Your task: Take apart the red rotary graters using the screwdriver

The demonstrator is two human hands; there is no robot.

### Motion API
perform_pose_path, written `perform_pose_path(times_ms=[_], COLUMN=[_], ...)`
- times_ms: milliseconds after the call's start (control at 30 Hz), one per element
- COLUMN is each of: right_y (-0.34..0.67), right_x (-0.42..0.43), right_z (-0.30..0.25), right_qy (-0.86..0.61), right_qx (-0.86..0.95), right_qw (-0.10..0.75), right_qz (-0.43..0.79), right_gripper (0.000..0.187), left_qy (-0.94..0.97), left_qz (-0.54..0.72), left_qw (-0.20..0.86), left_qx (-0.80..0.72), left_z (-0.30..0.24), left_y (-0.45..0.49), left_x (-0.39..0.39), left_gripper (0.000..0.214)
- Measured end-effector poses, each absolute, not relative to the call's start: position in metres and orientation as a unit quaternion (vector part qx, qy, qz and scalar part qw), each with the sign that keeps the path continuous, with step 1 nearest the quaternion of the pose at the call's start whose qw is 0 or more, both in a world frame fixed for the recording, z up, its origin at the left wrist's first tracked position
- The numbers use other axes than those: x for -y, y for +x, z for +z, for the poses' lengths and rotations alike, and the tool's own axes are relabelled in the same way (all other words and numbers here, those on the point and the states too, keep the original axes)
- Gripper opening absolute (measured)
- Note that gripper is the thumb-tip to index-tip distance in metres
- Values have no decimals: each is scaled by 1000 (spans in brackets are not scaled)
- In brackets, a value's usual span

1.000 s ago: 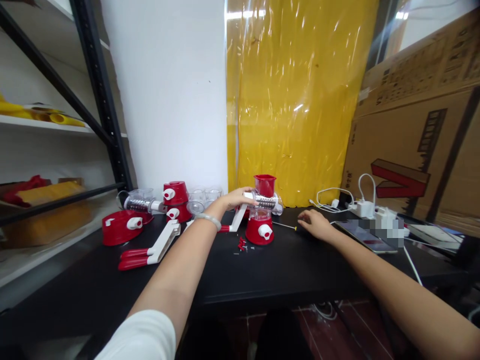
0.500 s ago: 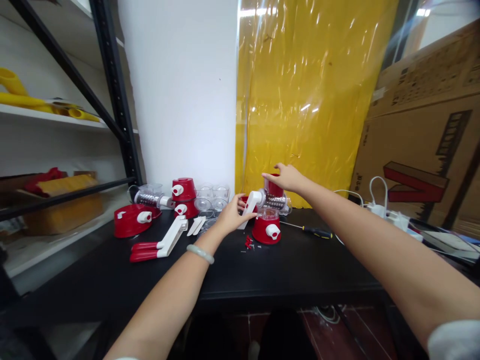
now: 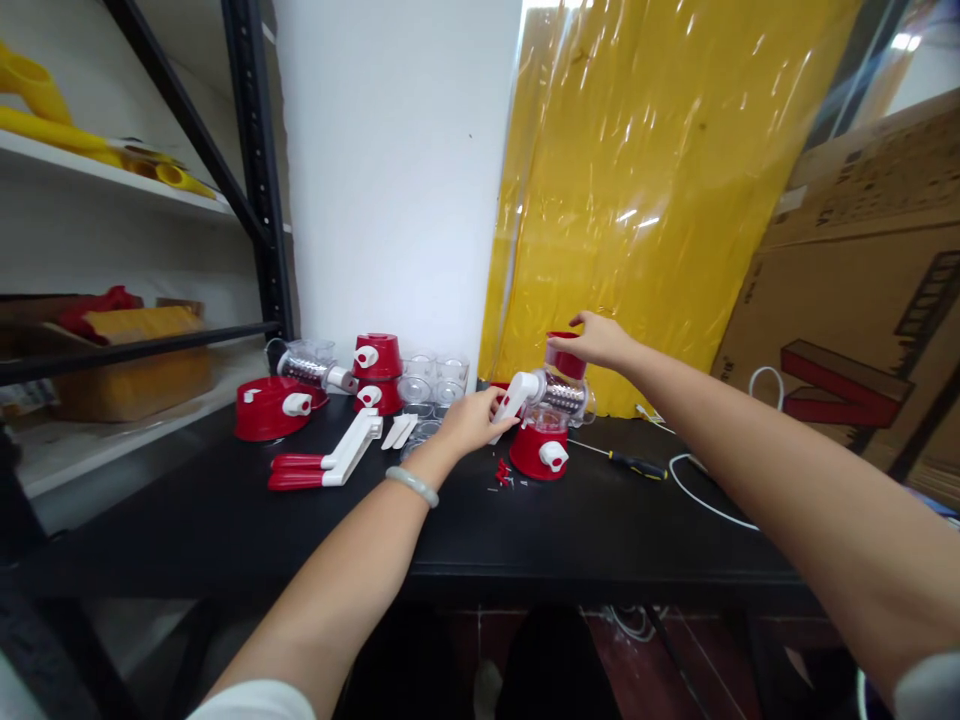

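A rotary drum grater stands on the black table, with a red base (image 3: 534, 455), a perforated metal drum (image 3: 564, 393) lying sideways in a clear housing, and a white crank handle (image 3: 520, 390) on its left. My left hand (image 3: 466, 424) is closed round the crank's lower part; the crank's grip end is hidden by the fingers. On top sits a red food pusher (image 3: 568, 360) in the chute, and my right hand (image 3: 601, 342) grips its upper rim with thumb and fingers. Small red pieces and screws (image 3: 504, 474) lie just in front of the base.
Left on the table are white cranks with red grips (image 3: 341, 455), stacked red bases (image 3: 377, 372), clear housings (image 3: 435, 385) and another grater (image 3: 271, 408). A screwdriver (image 3: 637, 466) and white cable (image 3: 712, 505) lie right. Cardboard boxes (image 3: 847, 300) stand at the right edge.
The view has tilted down and turned a little left. My left fingers have curled in closer round the crank. My right hand stays on the pusher.
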State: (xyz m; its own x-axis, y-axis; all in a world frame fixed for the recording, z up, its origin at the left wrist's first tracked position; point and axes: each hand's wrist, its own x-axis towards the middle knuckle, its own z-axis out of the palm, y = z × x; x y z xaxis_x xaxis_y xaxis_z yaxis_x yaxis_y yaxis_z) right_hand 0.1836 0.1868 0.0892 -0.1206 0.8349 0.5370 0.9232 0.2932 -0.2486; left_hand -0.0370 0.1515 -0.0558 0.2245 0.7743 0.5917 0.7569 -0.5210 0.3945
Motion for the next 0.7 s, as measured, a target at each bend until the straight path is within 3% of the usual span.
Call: perform_pose_path(times_ms=[167, 300, 367, 500, 700], right_y=[194, 204, 203, 184, 155], right_x=[-200, -232, -254, -305, -370], right_z=[115, 144, 150, 139, 97], right_qy=[-559, -485, -451, -429, -340], right_qx=[720, 725, 763, 840, 877], right_qw=[407, 488, 457, 313, 183], right_qz=[-51, 37, 71, 113, 287], right_gripper=[65, 64, 71, 80, 64], left_qy=[763, 750, 747, 749, 739], left_qz=[362, 334, 323, 319, 321], left_qw=[-36, -48, -53, -57, -59], left_qx=[-534, -570, -579, -577, -590], left_z=[-54, -52, -50, -50, -58], left_y=[-31, -27, -25, -23, -22], left_x=[-143, -136, -134, -133, -140], left_gripper=[44, 42, 42, 38, 35])
